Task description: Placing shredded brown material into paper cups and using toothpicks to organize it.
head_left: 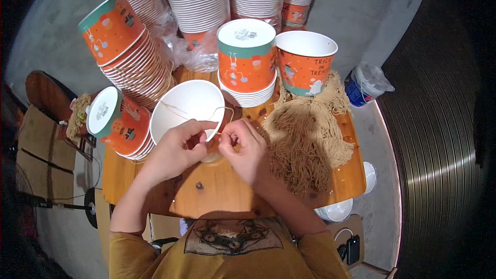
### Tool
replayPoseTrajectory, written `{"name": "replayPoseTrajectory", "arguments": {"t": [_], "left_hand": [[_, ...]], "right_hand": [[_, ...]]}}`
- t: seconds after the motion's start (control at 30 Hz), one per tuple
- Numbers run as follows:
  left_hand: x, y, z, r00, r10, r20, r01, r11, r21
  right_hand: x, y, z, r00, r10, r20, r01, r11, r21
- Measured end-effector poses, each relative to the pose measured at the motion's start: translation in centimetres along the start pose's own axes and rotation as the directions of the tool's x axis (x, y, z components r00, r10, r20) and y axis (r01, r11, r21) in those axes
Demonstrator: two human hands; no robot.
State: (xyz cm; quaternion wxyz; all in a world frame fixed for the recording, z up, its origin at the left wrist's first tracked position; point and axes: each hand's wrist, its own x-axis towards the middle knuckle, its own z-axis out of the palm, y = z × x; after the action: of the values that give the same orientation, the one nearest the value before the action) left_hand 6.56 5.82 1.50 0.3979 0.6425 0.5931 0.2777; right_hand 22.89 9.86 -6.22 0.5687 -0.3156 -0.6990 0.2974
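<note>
A white-lined paper bucket [194,95] lies tilted on the wooden table in front of me, its mouth turned up toward me. My left hand [183,147] is at its near right rim, index finger stretched across the edge and thumb bent below, gripping there. A thin beige string [227,108] runs from inside the bucket over the rim in a loop toward my fingers. Close on the right, my right hand [244,147] pinches the string with curled fingers. The exact spot where the string meets the fingertips is partly hidden.
Orange paper buckets stand inverted in a stack [247,64], beside an upright bucket [307,64]. More stacks lean at left [121,39] [121,121]. Brown string bundles [299,144] cover the table's right side. Plastic-wrapped stacks [194,0] rise behind; a blue pail [364,85] sits beyond the table.
</note>
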Motion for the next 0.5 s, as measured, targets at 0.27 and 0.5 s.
{"name": "replayPoseTrajectory", "arguments": {"t": [0.27, 0.5], "left_hand": [[-0.09, 0.16, 0.16, 1.000, -0.009, -0.013, 0.009, 1.000, 0.006], [0.11, -0.03, 0.46, 1.000, 0.010, -0.006, -0.010, 1.000, 0.011]], "right_hand": [[-0.05, -0.06, 0.02, 0.999, 0.025, 0.021, -0.025, 1.000, -0.006], [-0.35, 0.36, 0.23, 0.999, 0.036, 0.019, -0.036, 0.999, -0.024]]}}
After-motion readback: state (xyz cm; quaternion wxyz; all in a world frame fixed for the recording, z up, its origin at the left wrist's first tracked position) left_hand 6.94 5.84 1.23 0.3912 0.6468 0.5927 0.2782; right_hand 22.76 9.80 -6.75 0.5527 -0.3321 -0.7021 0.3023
